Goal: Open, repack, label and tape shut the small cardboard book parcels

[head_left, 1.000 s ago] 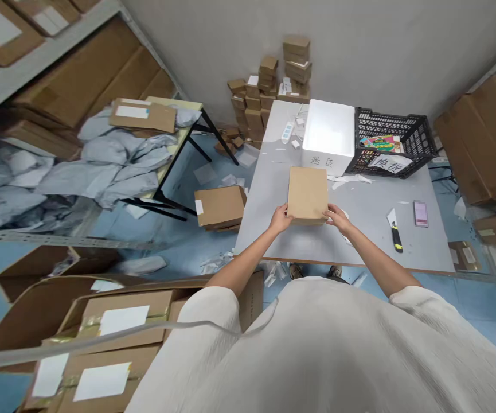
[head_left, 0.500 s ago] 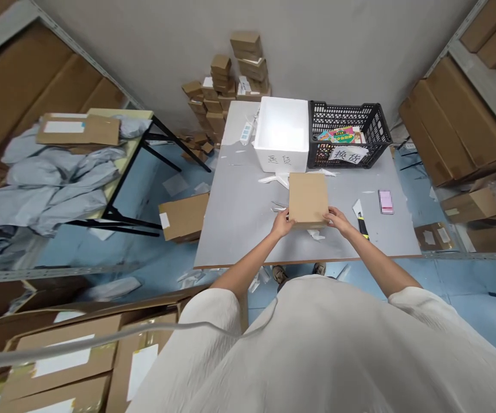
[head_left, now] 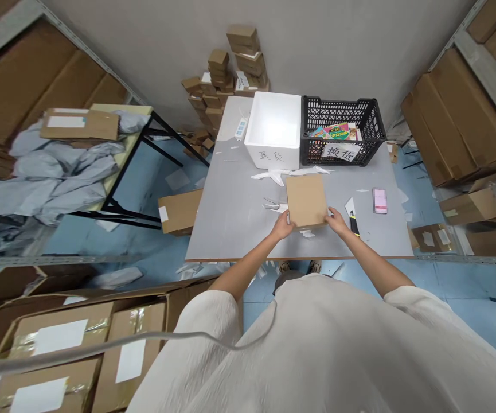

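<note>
A small brown cardboard box [head_left: 307, 199] is at the middle of the grey table [head_left: 230, 229], its plain top facing up. My left hand [head_left: 282, 226] grips its near left corner, and my right hand [head_left: 337, 221] grips the near right corner. Scissors [head_left: 273, 205] lie just left of the box, partly over white paper scraps. To the right of my right hand rests a black and yellow utility knife [head_left: 353, 221], with a white scrap beside it. A pink phone-like item [head_left: 379, 201] lies farther right. Whatever the box contains is hidden.
Behind the box stand a white foam bin [head_left: 273, 155] and a black plastic crate [head_left: 379, 129] holding colourful booklets. A power strip [head_left: 241, 129] lies at the back left. Stacked cartons [head_left: 243, 43] stand by the wall; a side table [head_left: 144, 112] carries grey parcels [head_left: 54, 183].
My view has shifted slightly, so the table and its items appear a little farther left. The box is turned slightly, with both hands still on it.
</note>
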A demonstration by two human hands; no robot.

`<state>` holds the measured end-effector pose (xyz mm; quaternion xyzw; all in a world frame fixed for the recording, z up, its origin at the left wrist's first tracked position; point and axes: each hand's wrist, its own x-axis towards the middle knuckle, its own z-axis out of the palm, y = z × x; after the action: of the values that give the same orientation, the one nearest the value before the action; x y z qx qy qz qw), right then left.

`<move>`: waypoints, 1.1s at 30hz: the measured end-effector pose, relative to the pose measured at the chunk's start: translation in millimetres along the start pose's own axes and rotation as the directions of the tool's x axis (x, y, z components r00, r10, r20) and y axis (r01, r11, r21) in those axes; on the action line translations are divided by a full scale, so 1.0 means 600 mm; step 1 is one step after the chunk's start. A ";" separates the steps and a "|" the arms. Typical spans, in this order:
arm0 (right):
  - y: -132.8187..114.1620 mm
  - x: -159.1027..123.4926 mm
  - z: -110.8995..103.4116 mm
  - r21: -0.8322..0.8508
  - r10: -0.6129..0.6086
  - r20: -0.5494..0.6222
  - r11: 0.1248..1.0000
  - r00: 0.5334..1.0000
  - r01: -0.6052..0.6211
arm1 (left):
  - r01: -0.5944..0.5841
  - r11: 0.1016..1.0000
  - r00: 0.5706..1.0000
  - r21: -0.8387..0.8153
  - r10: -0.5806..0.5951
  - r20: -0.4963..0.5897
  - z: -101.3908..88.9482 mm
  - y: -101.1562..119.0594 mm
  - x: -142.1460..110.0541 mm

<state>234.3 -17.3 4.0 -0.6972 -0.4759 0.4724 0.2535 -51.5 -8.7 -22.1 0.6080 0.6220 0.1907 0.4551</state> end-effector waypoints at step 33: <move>-0.046 -0.070 0.031 -0.712 -0.316 0.244 0.584 0.917 0.390 | -0.287 0.851 0.955 0.440 0.217 0.203 -0.048 0.131 0.219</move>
<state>201.3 -45.7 35.8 -0.6078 -0.7670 0.2055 0.0115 -8.7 137.4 10.7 0.7877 0.5292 0.0493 0.3115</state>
